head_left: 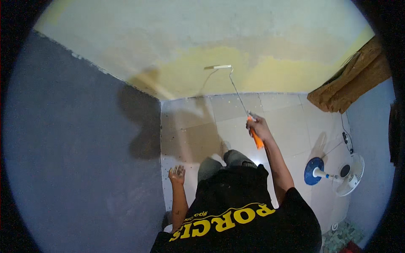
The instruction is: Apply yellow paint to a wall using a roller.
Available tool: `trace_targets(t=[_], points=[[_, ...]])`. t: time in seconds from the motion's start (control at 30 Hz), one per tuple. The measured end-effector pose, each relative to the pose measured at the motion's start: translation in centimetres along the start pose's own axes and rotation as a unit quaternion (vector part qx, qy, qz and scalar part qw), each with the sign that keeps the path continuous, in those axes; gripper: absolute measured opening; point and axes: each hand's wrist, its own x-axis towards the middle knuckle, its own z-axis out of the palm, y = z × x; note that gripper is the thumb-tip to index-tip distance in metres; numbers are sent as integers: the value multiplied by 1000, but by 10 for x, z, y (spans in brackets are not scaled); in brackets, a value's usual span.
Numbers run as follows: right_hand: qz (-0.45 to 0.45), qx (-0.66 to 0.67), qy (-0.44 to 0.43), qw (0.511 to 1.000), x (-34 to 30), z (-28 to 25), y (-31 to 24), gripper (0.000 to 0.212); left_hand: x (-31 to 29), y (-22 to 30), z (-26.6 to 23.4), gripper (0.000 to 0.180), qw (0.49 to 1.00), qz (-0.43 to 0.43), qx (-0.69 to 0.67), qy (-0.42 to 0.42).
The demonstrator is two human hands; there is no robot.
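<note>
My right hand (258, 127) is closed round the orange handle of a paint roller (255, 137). The thin bent metal rod of the roller runs up and away to the left. At its end, the narrow pale roller head (218, 67) lies level against the far wall (202, 63), which is pale with yellow patches. Low on the left, my left hand (177, 173) hangs near the dark grey side wall, holding nothing. Its fingers are apart, slightly bent and smeared with pale paint.
A white fan with a blue base (314, 170) stands on the tiled floor (278, 122) at the right, its cord running along the wall. Brown cloth (350, 82) hangs in the far right corner. Part of a white container (168, 228) shows beside my left forearm. Small specks dot the tiles.
</note>
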Motion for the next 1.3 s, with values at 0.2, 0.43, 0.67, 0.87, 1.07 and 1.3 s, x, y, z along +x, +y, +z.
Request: trace_targets(t=[0.2, 0.43, 0.67, 0.87, 1.07, 1.3], points=[[-2, 20, 51, 999, 87, 0, 8, 26, -7, 24, -97, 66, 991, -74, 95, 59], [-5, 12, 126, 992, 127, 15, 4, 33, 46, 90, -96, 59, 944, -74, 321, 15], [-3, 26, 126, 992, 118, 32, -5, 31, 158, 143, 34, 53, 864, 64, 498, -46], [9, 11, 128, 992, 142, 30, 16, 23, 154, 128, 127, 45, 795, 111, 575, -160], [11, 25, 137, 990, 172, 22, 54, 18, 148, 101, 88, 49, 752, 11, 644, -140], [39, -16, 167, 985, 180, 24, 44, 13, 129, 117, -19, 53, 755, -48, 650, -73]])
